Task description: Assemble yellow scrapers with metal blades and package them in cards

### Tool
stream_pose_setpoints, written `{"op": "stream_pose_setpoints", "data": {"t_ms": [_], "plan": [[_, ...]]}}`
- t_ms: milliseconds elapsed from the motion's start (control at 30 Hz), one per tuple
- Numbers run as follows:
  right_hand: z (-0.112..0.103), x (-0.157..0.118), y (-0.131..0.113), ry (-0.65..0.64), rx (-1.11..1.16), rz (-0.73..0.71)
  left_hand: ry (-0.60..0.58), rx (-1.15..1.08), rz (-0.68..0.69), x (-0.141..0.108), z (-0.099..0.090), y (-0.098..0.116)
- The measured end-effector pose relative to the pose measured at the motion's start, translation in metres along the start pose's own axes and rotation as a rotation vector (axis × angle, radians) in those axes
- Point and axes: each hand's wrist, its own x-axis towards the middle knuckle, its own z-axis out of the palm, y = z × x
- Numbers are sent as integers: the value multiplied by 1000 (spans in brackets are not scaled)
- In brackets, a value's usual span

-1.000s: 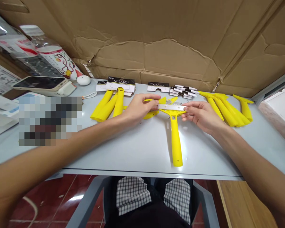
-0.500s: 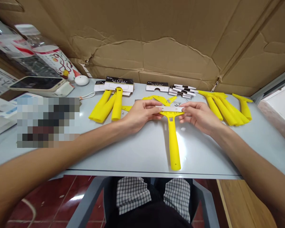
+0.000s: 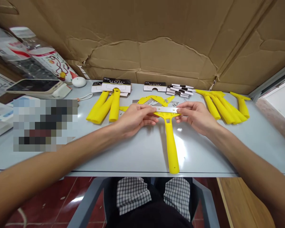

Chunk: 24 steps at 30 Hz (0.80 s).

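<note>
My left hand (image 3: 138, 117) pinches the left end of a flat silver metal blade (image 3: 165, 109) with two small holes. My right hand (image 3: 196, 116) holds the blade's right end between thumb and fingers. Under the blade is the wide head of a yellow scraper handle (image 3: 172, 147), whose grip points toward me on the table. Whether the blade lies flush on that head, I cannot tell. Just behind my hands are loose yellow head pieces (image 3: 148, 99), several metal strips and a small group of screws (image 3: 174, 104).
Yellow handles with card sleeves (image 3: 116, 85) lie at left; more yellow handles (image 3: 224, 106) lie at right. Printed cards (image 3: 154, 86) sit behind. Bottles (image 3: 49, 58), a phone (image 3: 34, 86) and a white egg-shaped object (image 3: 79, 82) stand at far left. Cardboard (image 3: 142, 53) walls the back.
The view has shifted slightly. My left thumb has slid a little to the left along the blade, showing more of its surface. Both hands keep hold of it.
</note>
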Motion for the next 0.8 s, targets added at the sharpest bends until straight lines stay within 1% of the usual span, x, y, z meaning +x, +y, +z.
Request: {"op": "stream_pose_setpoints", "data": {"t_ms": [100,167,200,233,300,333,367,433,500,633,800], "plan": [[-1,0,0,-27,-19,-14,2,8,25,0,-4,-1],[-7,3,-1,-52,-127,-67,24,37,48,1,-8,1],[-12,5,-1,-47,-244,-130,44,54,56,1,-9,2],[-19,8,-1,-24,-413,-225,70,70,58,2,-11,4],[-32,15,0,46,-863,-502,123,102,53,3,-13,9],[-39,18,1,33,-1065,-622,145,117,49,3,-14,11],[-44,20,2,-2,-1231,-690,159,129,46,3,-15,13],[-51,24,3,-82,-1475,-730,176,149,43,3,-15,15],[-53,25,4,-136,-1623,-707,173,162,45,2,-14,16],[-49,26,2,-198,-1738,-704,142,154,51,0,-12,13],[-41,26,0,-238,-1857,-820,91,107,47,2,-13,4]]}}
